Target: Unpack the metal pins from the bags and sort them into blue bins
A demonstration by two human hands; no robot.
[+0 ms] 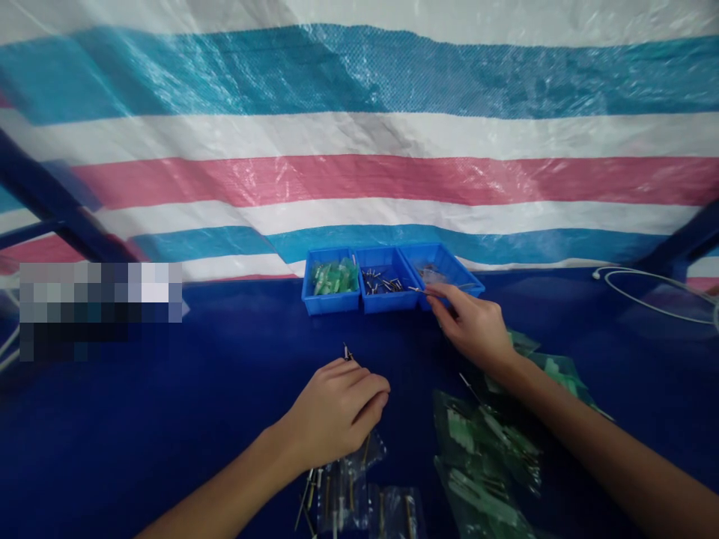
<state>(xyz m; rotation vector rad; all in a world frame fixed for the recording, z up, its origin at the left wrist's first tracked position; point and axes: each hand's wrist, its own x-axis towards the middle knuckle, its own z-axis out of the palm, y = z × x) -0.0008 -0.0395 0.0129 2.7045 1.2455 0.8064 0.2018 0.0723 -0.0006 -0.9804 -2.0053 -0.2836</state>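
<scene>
My right hand is at the front edge of the bins, thumb and forefinger pinched on a thin metal screw. Beside it, the middle blue bin holds loose screws, and the right blue bin holds small pieces I cannot make out. My left hand is closed low over the table, with a few dark screws poking out past its fingers. Below that hand lie clear bags with long screws inside, next to some loose screws.
A left blue bin holds green plastic wall plugs. Several clear bags with green plugs and screws lie at the right. A white cable loops at the far right. Striped sheeting hangs behind the dark blue table.
</scene>
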